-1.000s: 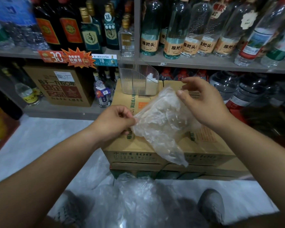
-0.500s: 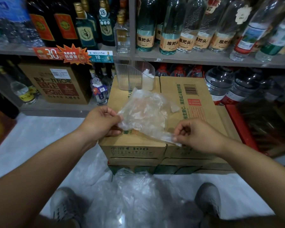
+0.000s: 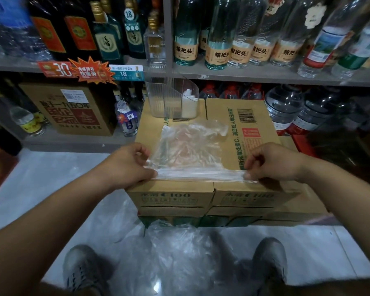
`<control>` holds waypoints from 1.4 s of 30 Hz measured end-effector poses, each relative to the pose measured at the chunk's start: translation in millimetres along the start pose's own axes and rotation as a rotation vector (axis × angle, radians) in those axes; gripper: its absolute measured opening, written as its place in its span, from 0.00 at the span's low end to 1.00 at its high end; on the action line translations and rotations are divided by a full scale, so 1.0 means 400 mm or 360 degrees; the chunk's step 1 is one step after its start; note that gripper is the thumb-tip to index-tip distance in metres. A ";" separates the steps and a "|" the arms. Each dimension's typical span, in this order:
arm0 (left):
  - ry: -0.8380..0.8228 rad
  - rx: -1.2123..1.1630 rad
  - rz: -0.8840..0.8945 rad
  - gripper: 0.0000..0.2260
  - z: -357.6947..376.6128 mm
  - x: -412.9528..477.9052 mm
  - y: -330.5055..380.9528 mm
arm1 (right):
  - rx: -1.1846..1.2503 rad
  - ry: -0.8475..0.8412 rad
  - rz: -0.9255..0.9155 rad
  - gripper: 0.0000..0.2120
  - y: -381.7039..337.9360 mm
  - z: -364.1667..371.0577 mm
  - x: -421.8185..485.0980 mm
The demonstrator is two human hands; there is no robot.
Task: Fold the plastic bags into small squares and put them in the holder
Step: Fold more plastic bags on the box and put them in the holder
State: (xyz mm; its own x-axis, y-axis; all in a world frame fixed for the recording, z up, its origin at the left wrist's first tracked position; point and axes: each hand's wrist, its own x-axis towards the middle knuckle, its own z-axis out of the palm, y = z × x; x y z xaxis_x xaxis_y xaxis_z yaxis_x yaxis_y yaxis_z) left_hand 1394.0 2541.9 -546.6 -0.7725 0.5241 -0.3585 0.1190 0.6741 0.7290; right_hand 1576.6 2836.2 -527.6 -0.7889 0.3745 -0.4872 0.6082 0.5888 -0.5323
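Head view: the plastic bag (image 3: 190, 146) lies spread flat on top of the cardboard box (image 3: 256, 124), with its near edge pulled taut along the box's front rim. The left hand (image 3: 130, 165) pinches the near left corner of the bag, fingers curled over the film. The right hand (image 3: 269, 162) pinches the near right corner in the same way.

Change: one second ago the bag hung crumpled in the air between the hands, with the right hand raised at its upper edge. Half a second ago the right hand had dropped to the lower corner and the bag was only partly draped on the box. It now rests on the box over its full area, stretched between the two grips.

Meaning for the task: the flattening step appears complete, and the bag is in position for its first fold. No fold is visible in it yet. The far edge remains wrinkled and slightly bunched at the right, which may skew a fold unless it is smoothed first.

The holder (image 3: 162, 99), a clear ribbed container, stands upright at the far end of the box, just beyond the bag. Its right part contains a white stack (image 3: 188, 106), likely bags already folded. A pile of loose bags (image 3: 175, 251) lies on the floor between the shoes, so much of the task remains.
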 end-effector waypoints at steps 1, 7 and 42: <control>-0.0072 0.0062 -0.0009 0.19 -0.008 0.000 0.011 | -0.0014 -0.0037 0.0006 0.13 -0.004 -0.011 0.004; -0.0026 -0.0067 -0.0120 0.18 -0.018 0.059 0.069 | 0.0570 0.0335 -0.0018 0.15 -0.063 -0.031 0.068; 0.0367 -0.0824 -0.0096 0.14 0.013 0.200 0.048 | 0.1401 0.0530 0.0126 0.05 -0.002 -0.030 0.189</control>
State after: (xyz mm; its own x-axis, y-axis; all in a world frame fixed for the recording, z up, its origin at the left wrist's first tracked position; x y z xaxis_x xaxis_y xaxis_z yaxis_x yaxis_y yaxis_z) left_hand 1337.8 2599.4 -564.5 -0.8915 0.3262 -0.3143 -0.2061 0.3258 0.9227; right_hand 1515.3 2872.5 -555.7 -0.6443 0.6557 -0.3937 0.4013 -0.1484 -0.9039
